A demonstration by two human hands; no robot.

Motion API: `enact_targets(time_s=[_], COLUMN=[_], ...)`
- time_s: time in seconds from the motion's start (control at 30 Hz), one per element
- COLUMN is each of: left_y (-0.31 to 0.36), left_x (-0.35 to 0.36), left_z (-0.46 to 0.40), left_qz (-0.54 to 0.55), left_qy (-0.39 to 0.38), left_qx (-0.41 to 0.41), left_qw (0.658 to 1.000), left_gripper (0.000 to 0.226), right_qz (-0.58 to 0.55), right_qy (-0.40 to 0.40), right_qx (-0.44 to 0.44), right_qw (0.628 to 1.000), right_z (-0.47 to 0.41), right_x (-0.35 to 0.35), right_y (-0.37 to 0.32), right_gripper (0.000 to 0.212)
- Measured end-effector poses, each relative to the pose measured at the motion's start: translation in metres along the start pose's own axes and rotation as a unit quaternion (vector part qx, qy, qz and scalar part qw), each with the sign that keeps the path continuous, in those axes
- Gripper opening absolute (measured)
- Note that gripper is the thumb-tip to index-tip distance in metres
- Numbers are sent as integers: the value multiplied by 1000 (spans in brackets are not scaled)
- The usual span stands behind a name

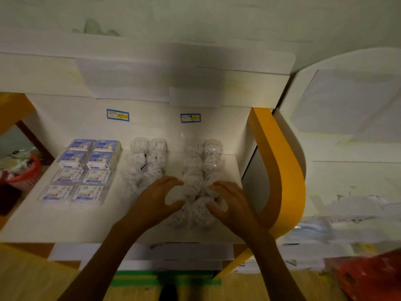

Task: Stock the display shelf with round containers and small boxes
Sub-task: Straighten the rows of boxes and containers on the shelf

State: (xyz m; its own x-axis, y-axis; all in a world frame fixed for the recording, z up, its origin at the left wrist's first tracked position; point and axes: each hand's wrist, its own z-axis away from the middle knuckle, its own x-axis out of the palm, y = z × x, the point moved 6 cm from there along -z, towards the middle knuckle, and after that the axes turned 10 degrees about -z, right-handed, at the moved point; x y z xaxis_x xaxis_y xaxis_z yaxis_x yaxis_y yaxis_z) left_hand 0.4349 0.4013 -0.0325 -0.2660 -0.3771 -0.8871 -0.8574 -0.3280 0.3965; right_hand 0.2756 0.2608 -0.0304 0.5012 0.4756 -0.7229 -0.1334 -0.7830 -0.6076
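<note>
Round containers (201, 211) of clear plastic, packed with something white, sit in a double column on the white display shelf (71, 222), and the nearest ones lie directly between the two hands. The left hand (159, 198) curls thumb and fingers loosely round one container on its side of the column, without clamping it hard as far as the blur allows; the right hand (230, 203) is closed on a container at the front of the other side. A second column of containers (147, 161) stands just beyond the left hand, and the small boxes (86, 170), blue and white, are laid in pairs farther out on that same side.

These tubs look light and thin-walled, so they would likely flex or crackle under a squeeze, and their glossy curved sides seem slippery. A hold across the width, fingers opposite thumb, should serve best; they could roll or topple against neighbours if nudged.
</note>
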Motion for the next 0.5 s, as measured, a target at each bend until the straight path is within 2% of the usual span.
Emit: enact_targets(time_s=[0.13, 0.4, 0.5], left_y=[4, 19, 28], left_x=[7, 24, 30], left_z=[25, 27, 23], left_qz=[7, 32, 38], left_qy=[-72, -55, -47], left_qx=[-11, 1, 19], left_qw=[997, 998, 998], left_gripper=[63, 70, 71], right_qz=[22, 21, 8], right_qy=[-68, -65, -49], right_qx=[-20, 29, 44], right_qw=[997, 997, 998], right_z=[12, 26, 26], right_x=[25, 12, 12], right_y=[-10, 13, 21], right_gripper=[61, 62, 68])
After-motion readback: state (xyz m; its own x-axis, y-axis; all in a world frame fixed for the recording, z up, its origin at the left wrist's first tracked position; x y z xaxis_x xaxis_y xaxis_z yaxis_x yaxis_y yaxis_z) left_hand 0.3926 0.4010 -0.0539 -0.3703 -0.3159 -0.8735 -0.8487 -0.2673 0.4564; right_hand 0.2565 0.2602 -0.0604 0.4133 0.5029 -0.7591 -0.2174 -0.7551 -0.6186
